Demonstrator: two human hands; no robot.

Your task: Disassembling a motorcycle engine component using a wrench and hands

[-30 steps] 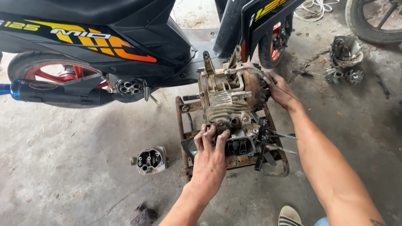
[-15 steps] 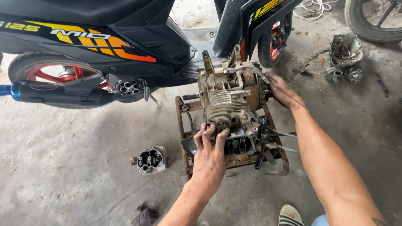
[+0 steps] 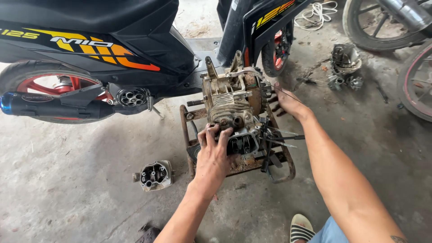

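Engine: a grimy, oil-dark engine block (image 3: 234, 105) with a finned cylinder, bare metal showing through dirt; thin cables trailed off its right side.
Location: it sat on a rusty metal stand (image 3: 288, 173) on the concrete floor (image 3: 81, 189), just beside the black scooter (image 3: 112, 40) with orange and yellow graphics.
Axis: long axis ran roughly away from the wearer – open cylinder end nearest, mounting lugs at the far end toward the scooter; slightly tilted to the left.
Left hand: left hand (image 3: 213, 155) lay on the near end of the engine, fingers curled over its top edge and clamped on the casting.
Right hand: right hand (image 3: 288, 103) was at the engine's far right side, fingers spread and pressed against it – whether it gripped anything could not be told.
Nearby: a detached cylinder head (image 3: 154, 174) lay on the floor left of the stand, well apart from it; more loose parts (image 3: 344, 67) lay farther right.
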